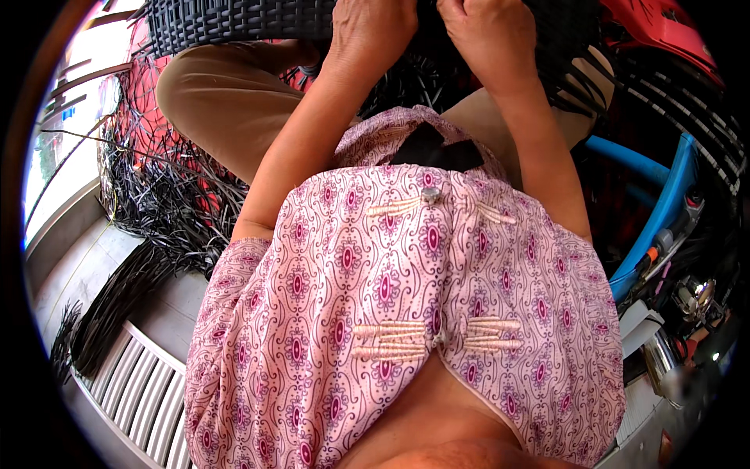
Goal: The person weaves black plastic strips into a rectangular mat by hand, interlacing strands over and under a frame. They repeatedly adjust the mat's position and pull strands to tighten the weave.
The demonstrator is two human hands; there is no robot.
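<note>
At the top edge of the head view, my left hand (373,30) is beside a dark woven wicker piece (238,22). Its fingers run out of the picture, so their pose is hidden. A short gap to the right, my right hand (494,35) is curled, knuckles up. Whatever it may hold is cut off by the upper edge. Dark material fills the space between and below both hands, with loose black strips (410,82) hanging over my lap. The wicker's flat strands cross in a tight weave above my bent left knee.
A heap of black plastic strips (168,184) spreads at the left, with a bundle (117,301) below it. Near it lies a white slatted piece (144,383). At the right are a blue plastic frame (664,195), a tool (664,242) and a red plastic item (664,31).
</note>
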